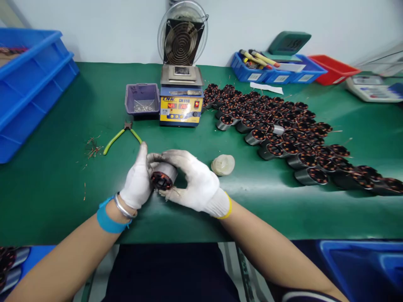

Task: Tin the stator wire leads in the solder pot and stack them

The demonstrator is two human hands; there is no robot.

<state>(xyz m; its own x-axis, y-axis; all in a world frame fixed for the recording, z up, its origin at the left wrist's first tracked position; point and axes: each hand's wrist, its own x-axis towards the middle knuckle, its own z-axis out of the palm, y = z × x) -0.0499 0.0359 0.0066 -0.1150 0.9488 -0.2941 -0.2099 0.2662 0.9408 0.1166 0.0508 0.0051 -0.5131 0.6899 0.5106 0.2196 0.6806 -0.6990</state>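
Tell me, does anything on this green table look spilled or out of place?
Yes, a little: loose wire clippings lie scattered on the green table beside the green-handled pliers, not in a container. Also, among the mostly upright metal cylinders, one silver cylinder seems tipped on its side, though it's partly hidden.

Left hand (135,186), white-gloved, grips the metal cylinder (169,170) at its left, thumb raised, fingers bent behind. Right hand (200,184), likewise gloved, closes on the cylinder from the right, fingers arched over its top, thumb at its near underside. Glove fingertips show soiling. Bare left forearm (71,251) and right forearm (270,239) converge on the cylinder from the near side.
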